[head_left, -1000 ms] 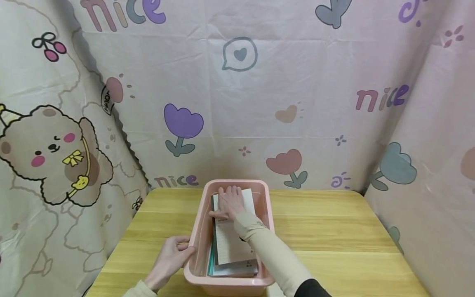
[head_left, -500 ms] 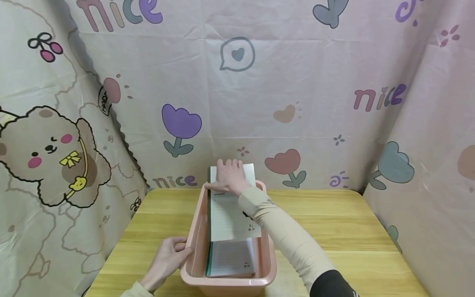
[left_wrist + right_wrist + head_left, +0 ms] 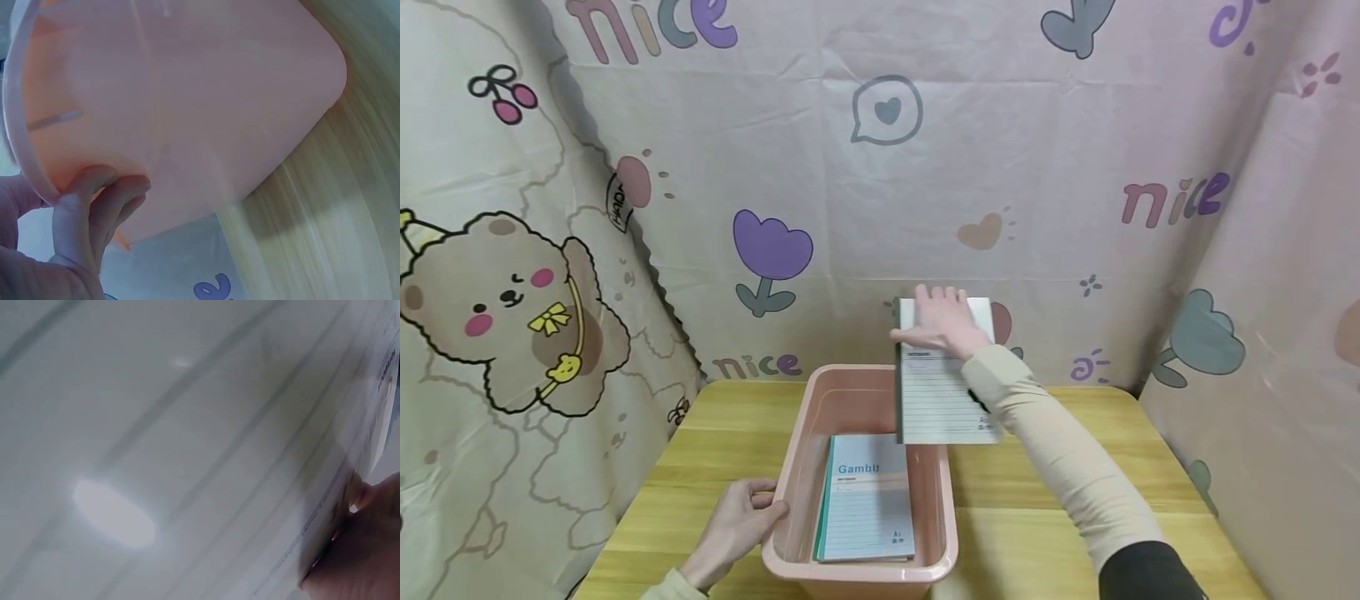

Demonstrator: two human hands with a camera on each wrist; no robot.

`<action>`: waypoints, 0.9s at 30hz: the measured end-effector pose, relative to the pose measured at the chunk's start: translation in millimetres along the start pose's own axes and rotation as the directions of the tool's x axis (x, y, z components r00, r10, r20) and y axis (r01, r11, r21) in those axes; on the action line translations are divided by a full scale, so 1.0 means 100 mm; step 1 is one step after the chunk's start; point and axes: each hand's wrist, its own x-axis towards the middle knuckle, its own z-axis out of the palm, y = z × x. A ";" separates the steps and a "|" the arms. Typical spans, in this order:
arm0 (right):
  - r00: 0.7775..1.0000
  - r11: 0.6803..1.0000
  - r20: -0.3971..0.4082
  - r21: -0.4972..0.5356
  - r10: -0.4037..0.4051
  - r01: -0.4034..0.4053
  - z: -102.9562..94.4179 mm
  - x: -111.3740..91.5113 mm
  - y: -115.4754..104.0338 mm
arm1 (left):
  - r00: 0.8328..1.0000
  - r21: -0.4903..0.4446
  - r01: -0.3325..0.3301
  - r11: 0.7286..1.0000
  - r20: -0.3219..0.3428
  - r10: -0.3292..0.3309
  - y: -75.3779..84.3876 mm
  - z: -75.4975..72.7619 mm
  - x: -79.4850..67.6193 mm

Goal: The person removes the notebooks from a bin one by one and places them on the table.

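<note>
My right hand (image 3: 946,323) grips a notebook (image 3: 943,404) with a dark spine and a pale lined cover, fingers over its top edge and thumb at the spine side. It is held up over the right rim of a pink plastic bin (image 3: 861,572). The lined cover fills most of the right wrist view, with part of the hand (image 3: 365,544) at lower right. At the bin's left rim, my left hand (image 3: 737,525) pinches the edge; the left wrist view shows its fingers (image 3: 75,219) curled under the lip. Inside the bin lies another notebook (image 3: 871,508) marked "Gambit", with a green spine edge below it.
The bin stands on a wooden table (image 3: 1060,500) near its front edge. Wood surface extends on both sides of it. A patterned curtain (image 3: 880,192) hangs behind the table and along both sides.
My right hand has lifted the dark-spined notebook out of the bin and moved it up and to the right, uncovering the "Gambit" notebook. The left hand stays on the rim.
</note>
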 end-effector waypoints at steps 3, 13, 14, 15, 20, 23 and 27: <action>1.000 1.000 0.014 0.002 0.017 -0.018 0.04 -0.07 0.31 | 1.000 0.005 -0.004 1.000 0.020 0.004 0.00 -0.01 0.00; 0.998 0.998 -0.009 -0.001 0.070 -0.070 0.46 -0.29 1.05 | 0.996 0.041 -0.005 0.999 0.086 0.002 0.01 -0.07 0.03; 0.998 0.998 -0.013 -0.011 0.066 -0.066 0.53 -0.31 1.08 | 0.996 0.042 -0.005 0.999 0.088 0.001 0.01 -0.07 0.03; 0.998 0.998 -0.012 -0.025 0.059 -0.059 0.60 -0.34 1.11 | 0.996 0.042 -0.005 0.999 0.092 0.001 0.01 -0.07 0.03; 0.999 0.999 0.018 -0.030 0.044 -0.043 0.99 -0.45 1.23 | 0.994 0.039 -0.026 0.999 0.105 0.021 0.00 -0.08 0.02; 0.998 0.998 0.039 -0.015 0.058 -0.058 1.22 -0.50 1.30 | 0.994 0.039 -0.028 0.999 0.108 0.023 0.00 -0.08 0.02; 0.995 0.997 0.046 0.001 0.083 -0.083 1.48 -0.58 1.39 | 0.995 0.043 -0.018 0.999 0.104 0.013 0.00 -0.07 0.03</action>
